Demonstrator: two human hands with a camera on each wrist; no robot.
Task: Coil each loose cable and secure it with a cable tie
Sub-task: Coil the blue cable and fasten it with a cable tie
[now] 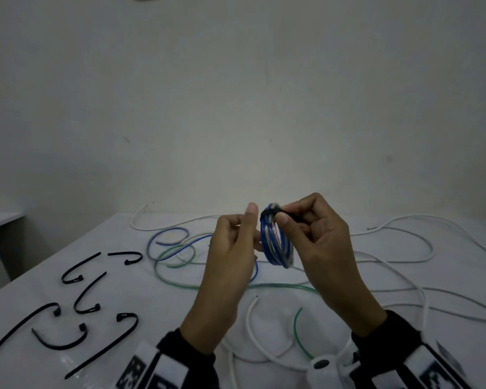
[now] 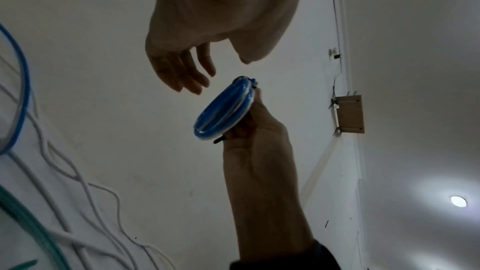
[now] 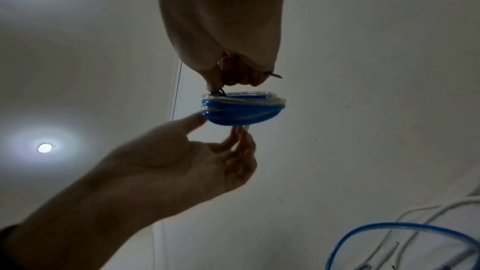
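A blue cable coil (image 1: 277, 242) is held up in the air above the middle of the table (image 1: 129, 287), between both hands. The right hand (image 1: 317, 237) pinches the black cable tie (image 1: 272, 213) wrapped over the top of the coil, thumb and fingers curled round the tie's strap, whose free end pokes out past the fingers in the right wrist view. The left hand (image 1: 233, 248) is just beside the coil with its fingers straight and loosely spread; in the right wrist view its thumb tip touches the coil's side, and it grips nothing. On the table below lie loose blue (image 1: 169, 237), green (image 1: 177, 265) and white cables (image 1: 399, 248), tangled across the middle and right side. Six spare black cable ties (image 1: 87, 293) lie scattered near the left edge, each curved and unfastened.
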